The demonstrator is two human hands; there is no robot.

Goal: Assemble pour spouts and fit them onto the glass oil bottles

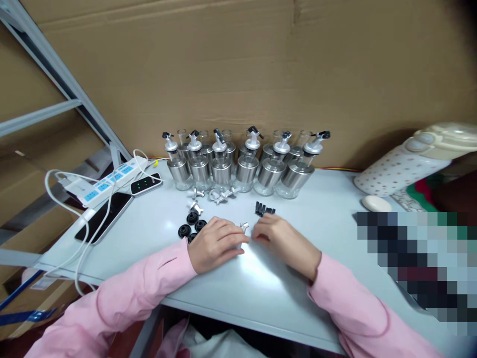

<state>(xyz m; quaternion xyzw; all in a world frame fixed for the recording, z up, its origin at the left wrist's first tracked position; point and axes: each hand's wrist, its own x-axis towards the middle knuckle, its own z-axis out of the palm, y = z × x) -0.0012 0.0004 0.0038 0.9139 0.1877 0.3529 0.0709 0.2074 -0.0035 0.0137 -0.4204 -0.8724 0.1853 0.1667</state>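
My left hand (216, 243) is closed around a silver pourer spout (244, 227), whose tip shows above the fingers. Close beside it, my right hand (281, 243) has its fingers curled in a pinch. Whatever it may hold is hidden. Just beyond the right hand lie several small black spout caps (265, 208) in a row. Black ribbed stoppers (192, 219) sit left of my left hand, partly covered by it. More loose silver spouts (223, 195) lie farther back on the table.
Rows of glass bottles (247, 169) with steel sleeves stand at the back; the front ones carry pourers. A power strip (115, 180), white cables and two phone-like devices (104, 217) are at left. A spotted flask (402, 166) and a white oval object (376, 203) are at right.
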